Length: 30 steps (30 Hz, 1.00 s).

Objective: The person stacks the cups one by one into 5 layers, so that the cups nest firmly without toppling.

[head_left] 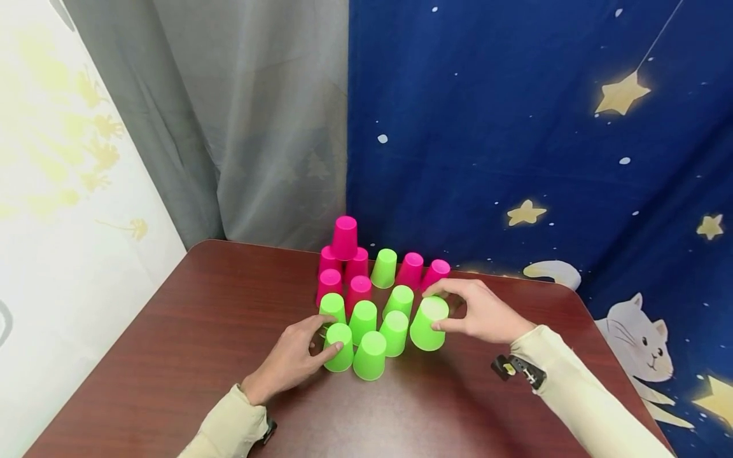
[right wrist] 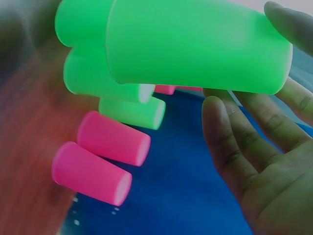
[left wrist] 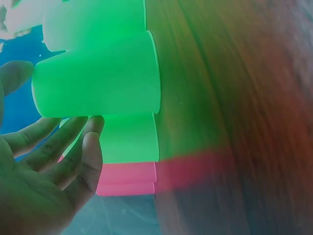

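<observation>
My left hand [head_left: 290, 357] is around an upside-down green cup [head_left: 338, 350] at the front left of the group, thumb on its near side and fingers on the far side. That cup [left wrist: 98, 78] stands with its rim on the wood in the left wrist view. At the group's right side, my right hand [head_left: 483, 312] pinches another upside-down green cup [head_left: 428, 331] between thumb and fingers. The right wrist view shows this cup [right wrist: 195, 46] raised above the other cups. Beside the left cup stands a front green cup [head_left: 369, 357], and more green cups [head_left: 363, 323] fill the middle.
Behind the green cups, several upside-down pink cups [head_left: 359, 294] stand on the brown table [head_left: 229, 318], and one pink cup [head_left: 345, 238] sits on top of two others. A lone green cup [head_left: 384, 270] is at the back. Grey and blue curtains [head_left: 458, 127] hang behind the table.
</observation>
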Each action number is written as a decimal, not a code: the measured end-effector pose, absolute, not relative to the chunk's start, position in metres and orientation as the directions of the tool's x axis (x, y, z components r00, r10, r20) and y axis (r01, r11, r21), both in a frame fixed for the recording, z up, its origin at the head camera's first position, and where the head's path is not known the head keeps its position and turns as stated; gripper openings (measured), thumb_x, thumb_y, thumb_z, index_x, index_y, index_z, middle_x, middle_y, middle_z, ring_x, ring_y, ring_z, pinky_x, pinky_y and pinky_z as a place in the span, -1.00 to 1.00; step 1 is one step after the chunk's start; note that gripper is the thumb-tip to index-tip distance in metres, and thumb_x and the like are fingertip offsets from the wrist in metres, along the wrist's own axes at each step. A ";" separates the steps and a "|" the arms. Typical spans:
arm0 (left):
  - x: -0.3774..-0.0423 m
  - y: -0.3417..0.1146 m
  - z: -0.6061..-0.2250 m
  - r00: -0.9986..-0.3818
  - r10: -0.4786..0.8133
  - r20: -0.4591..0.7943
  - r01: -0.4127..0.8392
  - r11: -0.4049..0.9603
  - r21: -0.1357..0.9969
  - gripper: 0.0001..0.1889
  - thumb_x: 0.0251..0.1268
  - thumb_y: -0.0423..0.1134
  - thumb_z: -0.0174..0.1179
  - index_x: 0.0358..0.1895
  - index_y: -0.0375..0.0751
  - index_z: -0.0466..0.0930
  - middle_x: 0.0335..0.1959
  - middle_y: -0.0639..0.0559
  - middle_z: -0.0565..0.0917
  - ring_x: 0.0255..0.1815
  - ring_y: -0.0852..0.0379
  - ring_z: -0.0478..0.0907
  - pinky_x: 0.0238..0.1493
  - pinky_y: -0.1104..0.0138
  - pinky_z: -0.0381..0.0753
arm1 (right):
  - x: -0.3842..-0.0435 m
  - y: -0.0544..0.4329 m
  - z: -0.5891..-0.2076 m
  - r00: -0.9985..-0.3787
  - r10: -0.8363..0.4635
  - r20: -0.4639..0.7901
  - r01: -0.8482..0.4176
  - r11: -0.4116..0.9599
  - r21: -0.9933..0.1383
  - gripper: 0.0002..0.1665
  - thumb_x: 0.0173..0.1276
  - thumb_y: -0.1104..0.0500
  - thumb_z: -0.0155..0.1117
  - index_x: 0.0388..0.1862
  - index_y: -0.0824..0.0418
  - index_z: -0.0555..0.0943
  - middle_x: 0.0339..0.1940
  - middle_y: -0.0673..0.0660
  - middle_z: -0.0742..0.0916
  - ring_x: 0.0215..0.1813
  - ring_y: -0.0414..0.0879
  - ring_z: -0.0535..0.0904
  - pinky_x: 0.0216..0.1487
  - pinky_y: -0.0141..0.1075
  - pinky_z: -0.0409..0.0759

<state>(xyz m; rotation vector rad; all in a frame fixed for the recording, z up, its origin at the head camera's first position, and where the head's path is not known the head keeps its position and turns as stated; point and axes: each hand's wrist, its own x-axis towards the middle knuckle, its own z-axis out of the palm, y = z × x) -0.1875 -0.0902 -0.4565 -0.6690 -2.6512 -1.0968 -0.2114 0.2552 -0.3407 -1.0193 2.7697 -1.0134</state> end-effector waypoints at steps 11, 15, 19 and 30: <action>-0.187 -0.092 -0.457 -0.857 0.367 0.362 0.515 0.625 0.586 -0.54 0.21 -0.05 0.41 0.15 -0.11 0.59 -0.01 0.12 0.70 -0.15 0.13 0.64 -0.11 0.36 0.64 | -0.238 0.250 -0.304 -0.784 -0.576 0.233 -0.601 0.607 -0.520 -0.51 0.10 0.12 0.61 0.04 0.02 0.66 -0.19 -0.02 0.75 -0.32 -0.24 0.64 -0.28 -0.35 0.69; -0.188 -0.093 -0.457 -0.851 0.368 0.374 0.523 0.640 0.563 -0.56 0.20 -0.04 0.41 0.12 -0.07 0.60 -0.03 0.14 0.70 -0.14 0.13 0.65 -0.10 0.38 0.63 | -0.255 0.245 -0.295 -0.788 -0.570 0.235 -0.599 0.620 -0.506 -0.52 0.14 0.09 0.59 0.05 0.04 0.66 -0.10 0.01 0.76 -0.22 -0.17 0.66 -0.20 -0.26 0.72; -0.188 -0.092 -0.455 -0.840 0.378 0.391 0.541 0.643 0.541 -0.59 0.20 -0.05 0.41 0.09 -0.06 0.61 -0.05 0.16 0.70 -0.14 0.14 0.66 -0.09 0.37 0.63 | -0.274 0.239 -0.293 -0.799 -0.562 0.215 -0.581 0.628 -0.518 -0.53 0.15 0.09 0.58 0.05 0.07 0.67 -0.10 0.05 0.77 -0.13 -0.11 0.66 -0.14 -0.29 0.72; -0.188 -0.090 -0.455 -0.820 0.379 0.429 0.566 0.645 0.513 -0.61 0.18 -0.05 0.43 0.05 -0.05 0.62 -0.09 0.18 0.71 -0.17 0.22 0.66 -0.10 0.36 0.65 | -0.307 0.222 -0.305 -0.849 -0.495 0.185 -0.506 0.661 -0.555 -0.55 0.18 0.11 0.55 0.05 0.11 0.66 -0.08 0.08 0.77 -0.03 -0.05 0.66 0.01 -0.15 0.69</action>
